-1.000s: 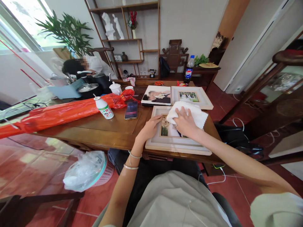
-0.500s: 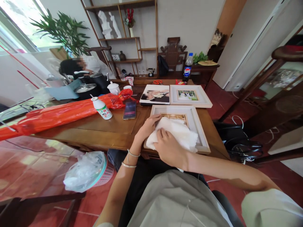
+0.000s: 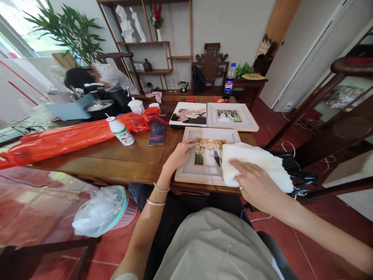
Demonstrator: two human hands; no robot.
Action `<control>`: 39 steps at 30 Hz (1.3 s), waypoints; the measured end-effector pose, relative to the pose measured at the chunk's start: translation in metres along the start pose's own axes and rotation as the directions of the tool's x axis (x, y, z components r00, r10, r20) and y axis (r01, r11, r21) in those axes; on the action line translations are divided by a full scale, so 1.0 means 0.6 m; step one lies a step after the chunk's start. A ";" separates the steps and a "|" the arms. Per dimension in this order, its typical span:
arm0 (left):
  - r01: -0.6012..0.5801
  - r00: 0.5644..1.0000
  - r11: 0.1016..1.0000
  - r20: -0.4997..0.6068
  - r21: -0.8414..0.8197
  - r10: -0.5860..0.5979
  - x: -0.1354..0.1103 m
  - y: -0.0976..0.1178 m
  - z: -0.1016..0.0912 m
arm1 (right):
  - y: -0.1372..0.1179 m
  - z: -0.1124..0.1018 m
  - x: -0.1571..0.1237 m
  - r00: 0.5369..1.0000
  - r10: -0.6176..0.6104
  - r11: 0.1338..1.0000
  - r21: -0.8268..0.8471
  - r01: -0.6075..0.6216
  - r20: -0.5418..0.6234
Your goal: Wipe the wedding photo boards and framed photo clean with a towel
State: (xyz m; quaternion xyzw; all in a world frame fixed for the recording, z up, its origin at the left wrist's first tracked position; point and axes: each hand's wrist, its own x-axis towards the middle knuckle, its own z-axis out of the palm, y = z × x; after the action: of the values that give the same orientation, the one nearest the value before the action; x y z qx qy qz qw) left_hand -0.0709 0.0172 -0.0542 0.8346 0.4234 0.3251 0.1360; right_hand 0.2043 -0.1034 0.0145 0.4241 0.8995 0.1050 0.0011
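A pale picture frame (image 3: pixel 201 177) with a small wedding photo lies flat near the table's front edge. My left hand (image 3: pixel 179 154) is closed over the left rim, its fingers reaching onto the front. A white cloth (image 3: pixel 259 159) is bunched under my right hand (image 3: pixel 252 181), which presses it over the frame's right side. Part of the cloth hangs past the frame's right edge and hides that side. Just behind are a second picture frame (image 3: pixel 247 123) with a small photo and, left of it, a larger photo panel (image 3: pixel 190 121).
On the wooden table (image 3: pixel 140 163) are a phone (image 3: pixel 156 134), a white bottle (image 3: pixel 120 131), a long red plastic-wrapped bundle (image 3: pixel 72 134), a cola bottle (image 3: pixel 229 83) and orange-handled scissors (image 3: pixel 191 99). A lined bin (image 3: pixel 128 214) stands on the floor at left. Another person (image 3: pixel 113 76) sits behind.
My right hand has slid the cloth rightward across the frame, uncovering the photo. My left hand stays at the left rim. The view has shifted slightly.
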 end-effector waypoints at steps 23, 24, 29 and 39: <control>0.001 0.999 1.000 0.039 0.018 -0.002 0.000 0.001 0.001 | 0.026 -0.020 0.019 0.987 0.109 0.989 0.083 -0.119 0.116; 0.002 0.999 1.000 0.033 0.016 -0.002 0.000 0.001 0.002 | 0.035 -0.014 0.032 0.989 0.118 0.991 0.060 -0.123 0.090; 0.010 1.000 1.000 0.009 0.011 -0.010 -0.003 0.002 0.004 | 0.094 0.012 0.101 0.978 0.176 0.979 -0.085 -0.186 -0.110; 0.024 1.000 0.999 0.014 0.024 -0.024 0.000 0.004 0.005 | 0.157 0.058 0.147 0.984 0.158 0.981 -0.096 -0.166 -0.087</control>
State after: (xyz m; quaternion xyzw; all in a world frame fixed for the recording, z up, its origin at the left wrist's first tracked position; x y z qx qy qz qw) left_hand -0.0677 0.0156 -0.0552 0.8333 0.4363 0.3123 0.1331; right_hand 0.2226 0.0289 0.0059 0.4910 0.8547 0.1675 -0.0214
